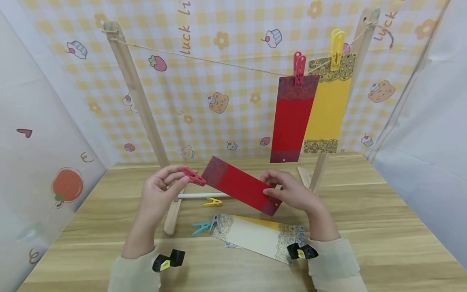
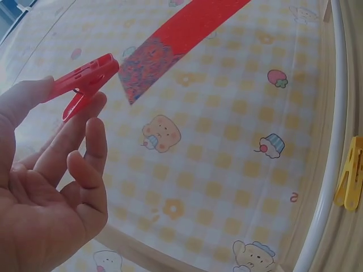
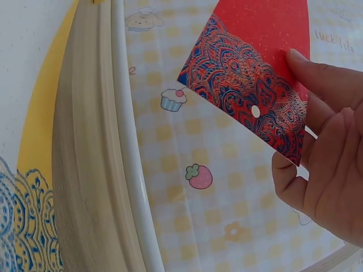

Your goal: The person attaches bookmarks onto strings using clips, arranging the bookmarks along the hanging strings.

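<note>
Between thumb and fingers, my left hand [image 1: 160,188] pinches a red clothespin [image 1: 194,177] by its handle ends. Its nose points right, at the patterned end of a red bookmark card [image 1: 242,184]. The right hand [image 1: 292,190] holds that card near its other end, thumb on the front and fingers behind. A small round hole shows in the patterned band there, in the right wrist view. The card [image 3: 266,34] slants above the table, its left end higher. Nose and card corner stand right beside each other in the left wrist view, the clothespin [image 2: 85,82] just left of the card.
A string [image 1: 219,61] runs between two wooden posts [image 1: 135,93]. On it hang a red card [image 1: 292,121] under a red clothespin [image 1: 299,71] and a yellow card [image 1: 328,109] under a yellow clothespin [image 1: 337,48]. Below lie stacked cards [image 1: 255,235] and yellow [image 1: 213,202], blue [image 1: 201,228] and grey clothespins [image 1: 215,223].
</note>
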A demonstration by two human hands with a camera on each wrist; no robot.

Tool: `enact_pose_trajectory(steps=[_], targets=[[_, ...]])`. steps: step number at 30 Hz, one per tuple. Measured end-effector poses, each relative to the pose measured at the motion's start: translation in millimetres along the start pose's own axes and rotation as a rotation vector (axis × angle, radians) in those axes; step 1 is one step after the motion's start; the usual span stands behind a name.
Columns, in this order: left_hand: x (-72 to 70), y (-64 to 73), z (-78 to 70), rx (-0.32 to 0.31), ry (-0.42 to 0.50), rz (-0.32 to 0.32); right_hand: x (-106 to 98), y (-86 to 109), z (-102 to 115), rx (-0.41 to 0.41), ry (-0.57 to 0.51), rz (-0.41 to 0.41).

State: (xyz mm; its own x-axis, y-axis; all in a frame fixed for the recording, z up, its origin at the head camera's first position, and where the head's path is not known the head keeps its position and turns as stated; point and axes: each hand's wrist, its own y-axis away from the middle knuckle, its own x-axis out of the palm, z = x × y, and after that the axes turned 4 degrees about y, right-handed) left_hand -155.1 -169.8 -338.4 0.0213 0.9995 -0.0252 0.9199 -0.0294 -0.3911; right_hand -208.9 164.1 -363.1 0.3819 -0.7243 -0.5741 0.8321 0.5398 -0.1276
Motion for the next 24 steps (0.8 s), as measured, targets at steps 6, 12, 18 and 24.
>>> enact_pose_trajectory(steps=[6,12,18,24], targets=[[3.6,-1.7,-0.2,0.037,0.017,-0.001,-0.6,0.7,0.5,-0.012,-0.012,-0.076],[5.3,-1.1,-3.6,0.091,0.056,0.006,1.7,-2.1,6.0,-0.029,-0.060,-0.131],[12.5,-8.8,-13.1,0.091,0.021,0.019,2.9,-2.7,6.7,-0.051,-0.038,-0.239],[21.9,-24.1,-26.5,0.093,0.021,0.004,-0.1,-1.9,8.3,-0.047,-0.039,-0.339]])
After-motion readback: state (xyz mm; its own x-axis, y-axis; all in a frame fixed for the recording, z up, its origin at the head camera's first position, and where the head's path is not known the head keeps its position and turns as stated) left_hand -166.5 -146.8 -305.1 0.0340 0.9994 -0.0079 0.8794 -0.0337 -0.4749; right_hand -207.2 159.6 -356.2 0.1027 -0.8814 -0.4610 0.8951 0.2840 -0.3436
